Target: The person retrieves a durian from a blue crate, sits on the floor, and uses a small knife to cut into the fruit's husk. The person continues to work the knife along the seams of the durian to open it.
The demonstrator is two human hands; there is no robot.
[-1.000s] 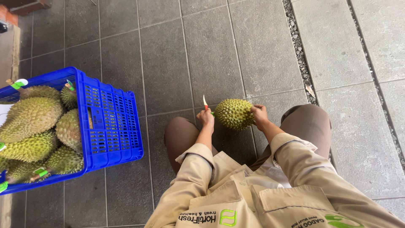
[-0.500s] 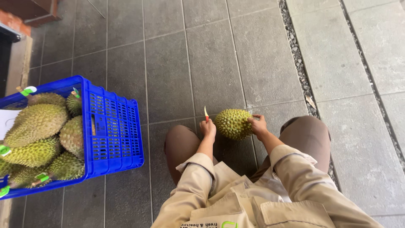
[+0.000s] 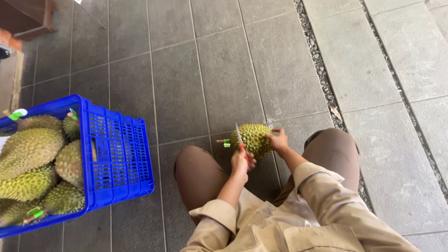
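Observation:
A small green spiky durian (image 3: 254,138) is held in front of my knees, above the grey tiled floor. My right hand (image 3: 279,140) grips its right side. My left hand (image 3: 242,160) is closed on a knife (image 3: 239,137) with a red handle. The blade points up and lies against the fruit's left side. A short stem with a green tag (image 3: 224,143) sticks out to the left of the durian.
A blue plastic crate (image 3: 116,158) with several larger durians (image 3: 29,151) stands on the floor to my left. A strip of gravel (image 3: 322,70) runs between the tiles and pale paving at the right. A wooden piece is at the top left corner.
The durian has turned so its tagged stem points left. My left hand has dropped lower and the knife blade now rests against the fruit. The view has tilted slightly.

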